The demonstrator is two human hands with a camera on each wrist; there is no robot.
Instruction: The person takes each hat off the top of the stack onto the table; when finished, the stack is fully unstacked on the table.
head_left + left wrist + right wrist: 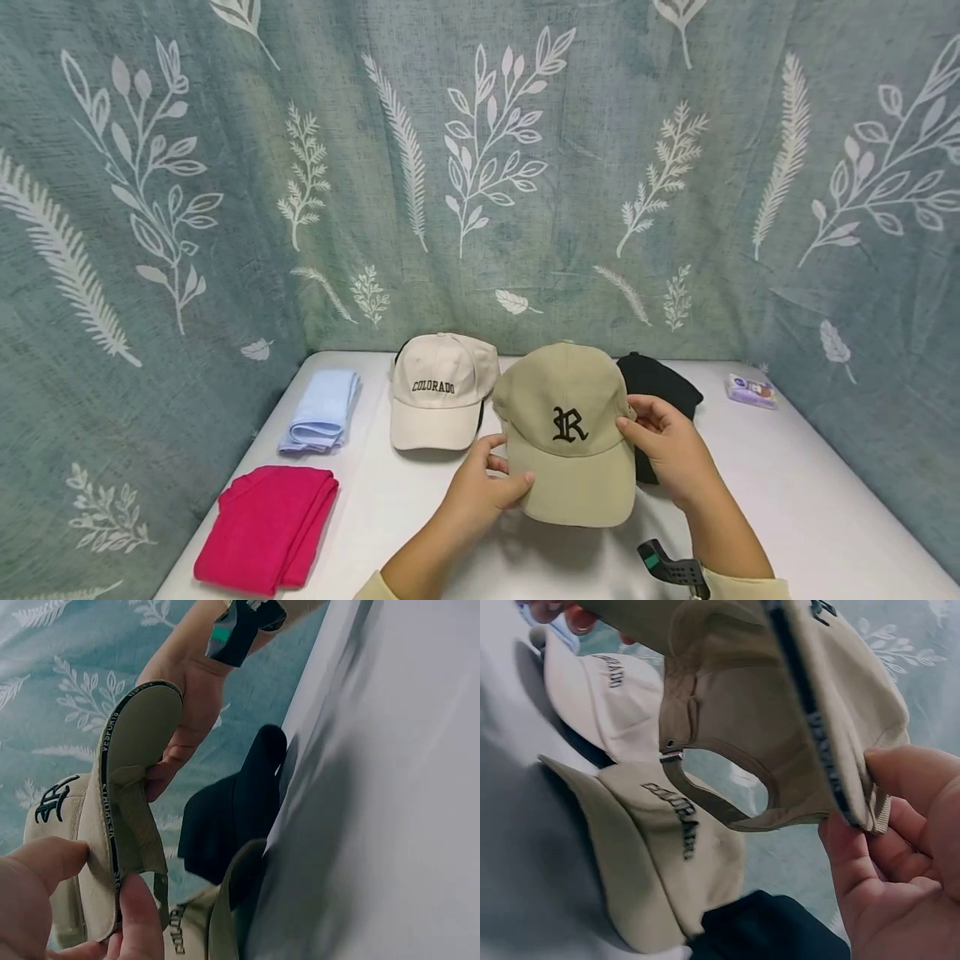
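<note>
Beige cap (566,400) held up, in front of the black cap (663,379).
Left hand (487,483) pinches its brim, right hand (671,442) its side; the step seems to be adjusting, next needing an even grip. Table (787,483) gives room right of the black cap; behind it, the curtain (570,292) limits movement.

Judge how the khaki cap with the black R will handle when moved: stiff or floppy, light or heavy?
The khaki cap is probably light, since the left hand and right hand hold it at its edges. Its brim looks fairly stiff, with a smooth curve. The crown, hollow and of thin-looking fabric, may dent if squeezed.
</note>
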